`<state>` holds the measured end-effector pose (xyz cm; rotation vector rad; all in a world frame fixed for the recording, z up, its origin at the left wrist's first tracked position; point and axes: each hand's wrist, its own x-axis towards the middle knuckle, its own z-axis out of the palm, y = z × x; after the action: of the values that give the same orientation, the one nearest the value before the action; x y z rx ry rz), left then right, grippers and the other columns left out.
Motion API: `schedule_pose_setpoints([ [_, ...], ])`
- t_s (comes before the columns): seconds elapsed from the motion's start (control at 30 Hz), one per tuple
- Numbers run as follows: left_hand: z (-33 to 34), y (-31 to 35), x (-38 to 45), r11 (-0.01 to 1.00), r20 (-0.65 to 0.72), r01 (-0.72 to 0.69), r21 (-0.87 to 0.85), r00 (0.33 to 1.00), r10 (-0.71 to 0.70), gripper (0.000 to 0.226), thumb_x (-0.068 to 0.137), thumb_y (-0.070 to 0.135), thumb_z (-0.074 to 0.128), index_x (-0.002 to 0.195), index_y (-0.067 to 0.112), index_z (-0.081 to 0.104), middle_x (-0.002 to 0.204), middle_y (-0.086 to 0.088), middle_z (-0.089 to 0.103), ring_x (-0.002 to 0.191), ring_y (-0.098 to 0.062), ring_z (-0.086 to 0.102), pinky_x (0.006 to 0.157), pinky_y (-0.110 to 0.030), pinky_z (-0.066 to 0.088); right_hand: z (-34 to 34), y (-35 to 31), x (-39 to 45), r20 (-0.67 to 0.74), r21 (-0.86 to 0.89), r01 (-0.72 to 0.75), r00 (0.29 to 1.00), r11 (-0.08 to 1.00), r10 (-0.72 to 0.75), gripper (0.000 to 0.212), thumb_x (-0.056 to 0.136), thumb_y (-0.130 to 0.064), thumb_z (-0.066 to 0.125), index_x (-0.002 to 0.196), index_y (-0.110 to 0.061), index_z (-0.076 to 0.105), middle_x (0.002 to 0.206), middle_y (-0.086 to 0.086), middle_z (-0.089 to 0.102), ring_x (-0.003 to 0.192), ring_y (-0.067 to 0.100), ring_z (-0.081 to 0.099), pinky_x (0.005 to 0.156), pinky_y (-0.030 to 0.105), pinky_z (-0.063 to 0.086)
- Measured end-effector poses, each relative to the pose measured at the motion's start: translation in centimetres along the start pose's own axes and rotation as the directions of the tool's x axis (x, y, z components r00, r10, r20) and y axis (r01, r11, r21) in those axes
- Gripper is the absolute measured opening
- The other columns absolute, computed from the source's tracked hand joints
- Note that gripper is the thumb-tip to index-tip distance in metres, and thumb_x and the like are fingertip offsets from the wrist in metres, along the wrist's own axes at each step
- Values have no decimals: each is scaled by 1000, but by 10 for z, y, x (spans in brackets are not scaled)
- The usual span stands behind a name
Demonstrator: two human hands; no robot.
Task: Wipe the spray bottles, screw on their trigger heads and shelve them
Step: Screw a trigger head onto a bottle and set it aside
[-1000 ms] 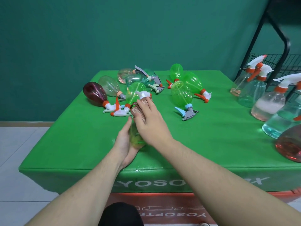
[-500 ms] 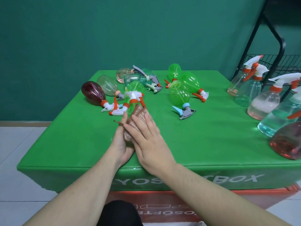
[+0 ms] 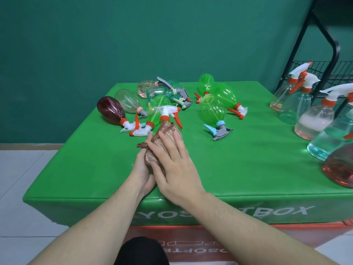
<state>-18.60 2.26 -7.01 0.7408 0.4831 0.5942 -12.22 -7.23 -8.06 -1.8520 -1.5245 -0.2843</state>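
Observation:
My left hand [image 3: 142, 169] holds a spray bottle from below and the left, near the front middle of the green table [image 3: 248, 169]. A brown cloth [image 3: 168, 136] is wrapped over the bottle's body and hides it. My right hand [image 3: 175, 169] lies over the cloth with spread fingers and grips it round the bottle. The bottle's white and orange trigger head [image 3: 168, 112] sticks out beyond the cloth, pointing away from me.
Several bottles lie behind my hands: a dark red one [image 3: 109, 109], a clear one [image 3: 127, 100], green ones [image 3: 212, 109]. Several upright bottles [image 3: 315, 121] with trigger heads stand at the right edge. A black wire rack [image 3: 324, 69] stands behind them.
My right hand has slid with the cloth from the bottle's neck down over its body toward me. The trigger head now shows. The view shifted slightly.

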Motion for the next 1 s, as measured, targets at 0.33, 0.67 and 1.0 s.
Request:
schedule_pose_setpoints([
  [0.33,0,3,0,999,30,-11,-34,999,12,40,108,32,41,119,16,77,125,-9,73,106,-22,73,92,-41,59,-14,4,51,56,136,-187,982,973,181,47,102,-40,47,148,-32,48,166,-3,23,153,20,19,123,40,24],
  [0.67,2,4,-3,997,12,-15,-70,1000,15,43,107,40,41,116,15,75,120,-9,75,103,-24,75,89,-41,59,-7,4,44,100,266,-262,965,928,244,48,108,-38,35,154,-27,36,164,-2,26,150,17,24,123,37,23],
  [1.0,10,2,-8,999,-46,-50,-8,998,49,68,102,62,39,98,13,85,121,-15,75,113,-27,72,106,-41,49,3,9,-2,86,114,-48,996,992,38,49,107,-36,32,156,-35,30,170,-3,3,156,22,-6,125,52,15],
])
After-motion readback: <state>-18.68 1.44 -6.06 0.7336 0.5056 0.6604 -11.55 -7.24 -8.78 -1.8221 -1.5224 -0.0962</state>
